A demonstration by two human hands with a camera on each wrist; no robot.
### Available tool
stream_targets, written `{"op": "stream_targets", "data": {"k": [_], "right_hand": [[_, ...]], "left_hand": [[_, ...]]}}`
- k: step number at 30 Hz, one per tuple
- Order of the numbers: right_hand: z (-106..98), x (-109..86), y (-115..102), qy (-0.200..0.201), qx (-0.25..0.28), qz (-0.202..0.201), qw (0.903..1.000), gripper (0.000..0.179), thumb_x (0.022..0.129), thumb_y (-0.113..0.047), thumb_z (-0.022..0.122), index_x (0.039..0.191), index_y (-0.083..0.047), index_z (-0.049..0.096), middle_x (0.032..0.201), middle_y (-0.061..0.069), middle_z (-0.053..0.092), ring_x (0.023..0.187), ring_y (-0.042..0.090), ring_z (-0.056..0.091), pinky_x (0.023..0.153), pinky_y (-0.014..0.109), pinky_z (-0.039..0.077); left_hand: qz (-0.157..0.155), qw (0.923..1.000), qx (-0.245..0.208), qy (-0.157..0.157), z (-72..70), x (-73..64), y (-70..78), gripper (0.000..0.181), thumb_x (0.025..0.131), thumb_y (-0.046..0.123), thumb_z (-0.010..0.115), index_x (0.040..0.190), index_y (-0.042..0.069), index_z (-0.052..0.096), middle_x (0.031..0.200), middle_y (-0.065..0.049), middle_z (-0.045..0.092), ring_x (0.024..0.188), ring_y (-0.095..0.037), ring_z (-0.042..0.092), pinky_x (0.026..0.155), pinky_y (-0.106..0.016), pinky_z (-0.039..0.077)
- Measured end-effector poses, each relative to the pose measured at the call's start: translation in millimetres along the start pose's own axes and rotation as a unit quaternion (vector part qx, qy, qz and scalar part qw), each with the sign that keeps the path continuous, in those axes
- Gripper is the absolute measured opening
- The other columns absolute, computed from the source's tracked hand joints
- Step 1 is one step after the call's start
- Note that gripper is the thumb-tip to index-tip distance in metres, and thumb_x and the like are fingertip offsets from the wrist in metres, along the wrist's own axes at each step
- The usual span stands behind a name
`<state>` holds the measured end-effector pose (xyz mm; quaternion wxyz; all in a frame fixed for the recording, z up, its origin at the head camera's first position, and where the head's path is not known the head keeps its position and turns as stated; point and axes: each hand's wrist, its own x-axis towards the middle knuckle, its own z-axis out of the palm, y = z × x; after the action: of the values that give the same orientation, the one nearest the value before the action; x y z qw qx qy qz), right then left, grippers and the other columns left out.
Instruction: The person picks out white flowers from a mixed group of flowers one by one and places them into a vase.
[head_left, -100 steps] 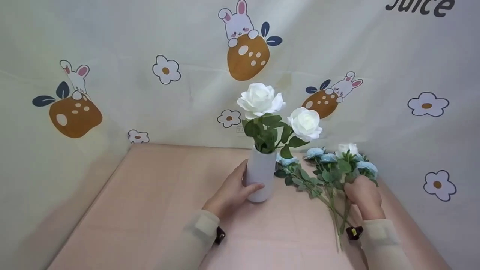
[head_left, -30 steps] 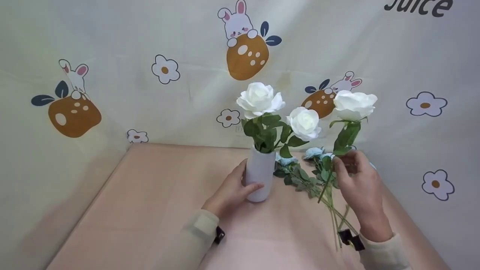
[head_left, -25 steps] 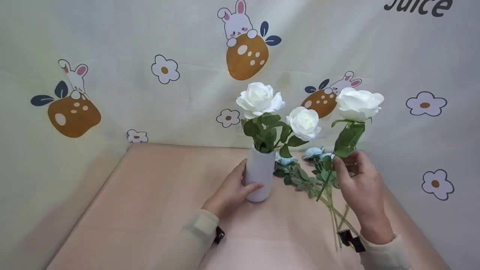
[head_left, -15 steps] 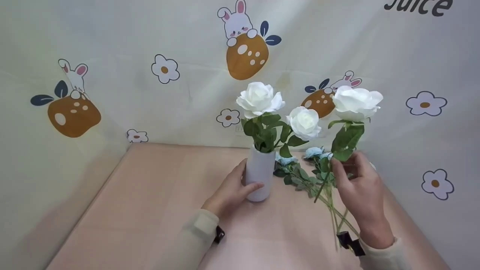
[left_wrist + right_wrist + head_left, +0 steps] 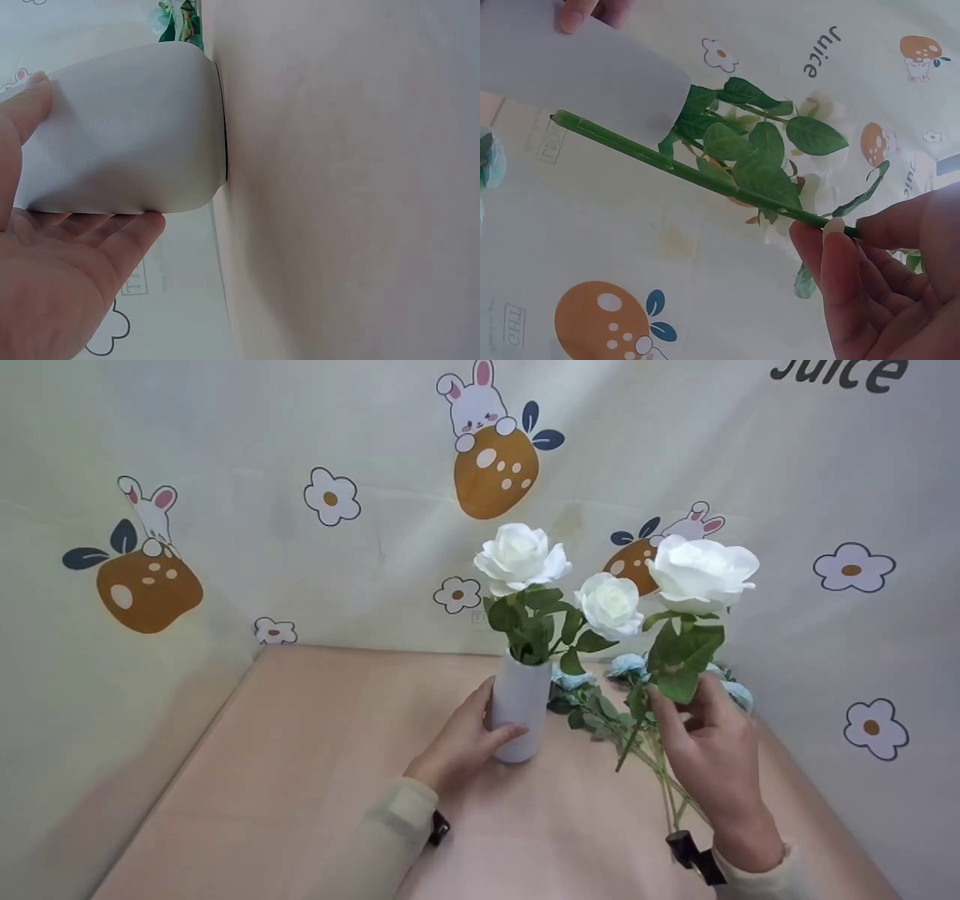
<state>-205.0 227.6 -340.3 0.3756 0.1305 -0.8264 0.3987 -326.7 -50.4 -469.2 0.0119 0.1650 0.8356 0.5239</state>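
A white vase (image 5: 519, 705) stands upright on the pink tabletop, and my left hand (image 5: 469, 739) grips it around its lower half, thumb across the front. Two white roses, a tall one (image 5: 523, 559) and one leaning right (image 5: 610, 606), stand in the vase with dark green leaves at its mouth. My right hand (image 5: 712, 750) pinches the stem of another white rose (image 5: 703, 574) below its leaves, bloom up, to the right of the vase. In the right wrist view the green stem (image 5: 667, 163) slants past the vase, its cut end free.
Several blue flowers (image 5: 626, 665) with green leaves lie on the table (image 5: 315, 750) to the right of the vase, behind and beneath my right hand. Their thin stems (image 5: 667, 787) cross toward the front. A curtain (image 5: 360, 577) printed with rabbits hangs behind the table.
My right hand has lifted a white rose from the pile of flowers and, lately, shifted it slightly left toward the vase. My left hand has stayed on the vase.
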Motion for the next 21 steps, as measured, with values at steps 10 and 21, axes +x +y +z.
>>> {"op": "stream_targets", "data": {"k": [10, 21], "right_hand": [[12.3, -8.3, -4.3, -0.036, 0.033, -0.044, 0.9979, 0.029, 0.100, 0.000, 0.077, 0.129, -0.003, 0.072, 0.106, 0.012, 0.080, 0.062, 0.004, 0.063, 0.049, 0.015, 0.049], [33.5, -1.4, -6.5, -0.052, 0.059, -0.109, 0.9909, 0.025, 0.096, 0.001, 0.081, 0.120, -0.003, 0.075, 0.090, 0.002, 0.076, 0.063, 0.002, 0.059, 0.051, 0.016, 0.051]], "left_hand": [[-0.002, 1.0000, 0.006, -0.006, 0.1, -1.4, 1.1, 0.099, 0.099, 0.050, 0.081, 0.175, 0.020, 0.026, 0.174, -0.007, 0.043, 0.161, -0.031, 0.044, 0.135, -0.058, 0.035], [-0.012, 0.9999, -0.009, 0.001, -0.1, 0.0, 1.4, 0.097, 0.098, 0.045, 0.084, 0.174, 0.022, 0.028, 0.173, -0.006, 0.045, 0.161, -0.030, 0.044, 0.134, -0.058, 0.036]]}}
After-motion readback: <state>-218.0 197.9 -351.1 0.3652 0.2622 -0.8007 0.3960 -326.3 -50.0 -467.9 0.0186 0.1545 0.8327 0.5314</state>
